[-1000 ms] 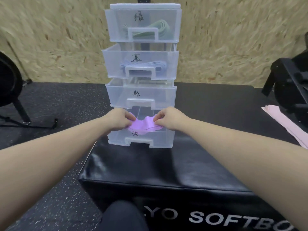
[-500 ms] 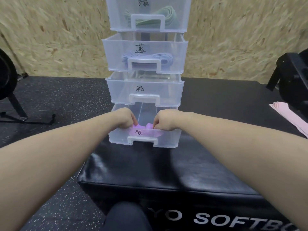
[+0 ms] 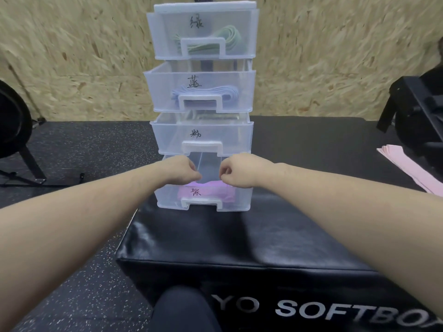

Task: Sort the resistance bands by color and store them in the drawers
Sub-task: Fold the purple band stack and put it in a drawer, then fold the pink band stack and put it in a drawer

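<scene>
Purple band [image 3: 206,193] inside open bottom drawer [image 3: 167,200]; left hand [image 3: 178,170], right hand [image 3: 236,172] curled above, hold unclear. Risk: band snagging on closure.

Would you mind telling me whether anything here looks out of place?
Pink bands lie loose at the right, outside the drawers, while the third drawer looks empty. The bottom drawer stands pulled out with the purple band inside.

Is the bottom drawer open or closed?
Open. The bottom drawer sticks out past the drawer above, and the purple band shows inside over its front rim.
</scene>
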